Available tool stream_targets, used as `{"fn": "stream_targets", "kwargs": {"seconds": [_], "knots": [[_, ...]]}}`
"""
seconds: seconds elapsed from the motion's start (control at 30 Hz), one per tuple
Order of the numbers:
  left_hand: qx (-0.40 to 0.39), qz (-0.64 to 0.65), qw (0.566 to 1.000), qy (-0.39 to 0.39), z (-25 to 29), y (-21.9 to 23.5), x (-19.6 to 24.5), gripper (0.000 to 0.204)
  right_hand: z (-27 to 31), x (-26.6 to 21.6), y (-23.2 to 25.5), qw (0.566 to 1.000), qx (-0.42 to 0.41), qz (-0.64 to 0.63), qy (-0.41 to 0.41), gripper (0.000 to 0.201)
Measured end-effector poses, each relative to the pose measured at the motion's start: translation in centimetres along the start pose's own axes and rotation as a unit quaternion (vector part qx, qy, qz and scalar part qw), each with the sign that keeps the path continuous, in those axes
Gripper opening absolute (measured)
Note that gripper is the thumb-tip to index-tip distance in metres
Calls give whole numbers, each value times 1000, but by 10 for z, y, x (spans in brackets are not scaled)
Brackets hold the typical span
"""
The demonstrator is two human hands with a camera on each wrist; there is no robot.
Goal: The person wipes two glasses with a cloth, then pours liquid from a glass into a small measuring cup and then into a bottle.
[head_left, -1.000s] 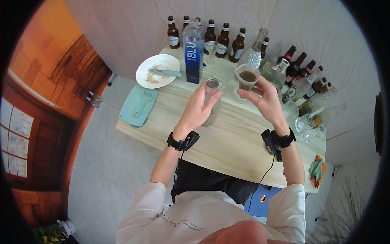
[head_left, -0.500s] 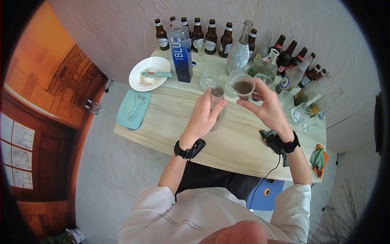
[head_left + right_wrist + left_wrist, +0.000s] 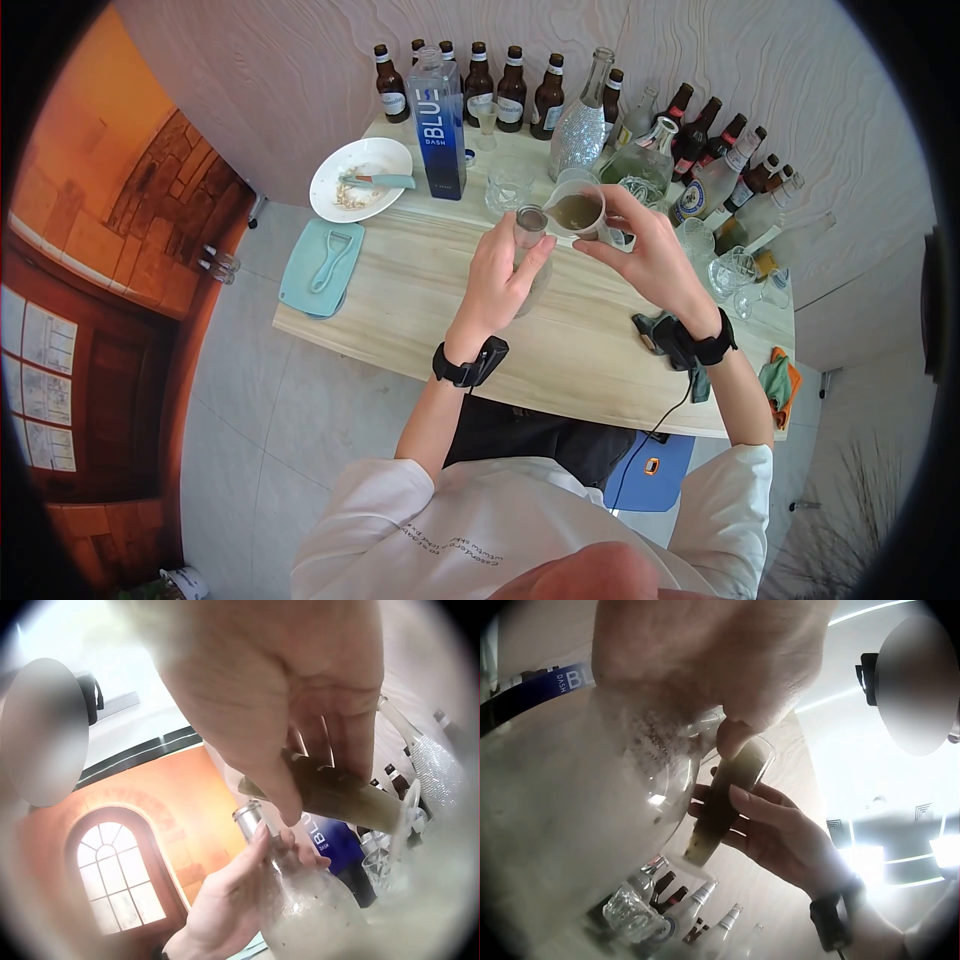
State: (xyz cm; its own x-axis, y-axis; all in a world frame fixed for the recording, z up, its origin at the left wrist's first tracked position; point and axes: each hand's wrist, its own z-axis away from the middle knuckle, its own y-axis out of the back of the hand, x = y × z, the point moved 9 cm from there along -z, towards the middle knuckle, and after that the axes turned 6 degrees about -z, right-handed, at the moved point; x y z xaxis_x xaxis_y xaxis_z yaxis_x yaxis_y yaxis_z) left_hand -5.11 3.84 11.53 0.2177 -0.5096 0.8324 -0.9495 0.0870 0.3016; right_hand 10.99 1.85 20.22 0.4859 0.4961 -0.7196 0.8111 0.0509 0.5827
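My left hand (image 3: 494, 282) grips the neck of a clear glass bottle (image 3: 307, 926) with a metal-rimmed mouth. Specks cling to the inside of its wide body in the left wrist view. With fingers and thumb around it, my right hand (image 3: 650, 250) holds a clear, footed glass (image 3: 578, 212) with a pouring lip, which contains murky brown liquid (image 3: 724, 799). The glass tilts leftward, its lip right at the bottle mouth. In the right wrist view, the glass lies nearly sideways, with the bottle's metal rim (image 3: 247, 813) just below its lip.
Behind the hands stand a tall blue bottle (image 3: 440, 135), a glittery bottle (image 3: 580, 130) and several brown beer bottles (image 3: 510, 95). Left are a white plate (image 3: 385, 150) with a knife, and a teal board (image 3: 300, 275) with a peeler. Glass tumblers (image 3: 732, 270) and cloths (image 3: 780, 380) lie right.
My right hand has brought the glass left against the bottle mouth and tilted it. The left hand keeps its grip on the bottle neck. The head view has shifted somewhat.
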Motion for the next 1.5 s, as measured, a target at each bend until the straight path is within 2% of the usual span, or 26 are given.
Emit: {"fn": "stream_targets", "kwargs": {"seconds": [0.4, 0.5, 1.2, 1.5], "knots": [[-17, 12, 1000, 6, -1, 1, 3, 33, -4, -17, 9, 995, -10, 95, 37, 51], [-14, 16, 1000, 5, -1, 2, 6, 33, -6, -20, 10, 994, -17, 110, 22, 51], [-11, 6, 1000, 2, 0, 1, 3, 35, -9, -36, 12, 984, -22, 160, 80, 51], [-10, -3, 1000, 7, 1, 1, 0, 35, -11, -37, 14, 978, -39, 188, 77, 53]]}}
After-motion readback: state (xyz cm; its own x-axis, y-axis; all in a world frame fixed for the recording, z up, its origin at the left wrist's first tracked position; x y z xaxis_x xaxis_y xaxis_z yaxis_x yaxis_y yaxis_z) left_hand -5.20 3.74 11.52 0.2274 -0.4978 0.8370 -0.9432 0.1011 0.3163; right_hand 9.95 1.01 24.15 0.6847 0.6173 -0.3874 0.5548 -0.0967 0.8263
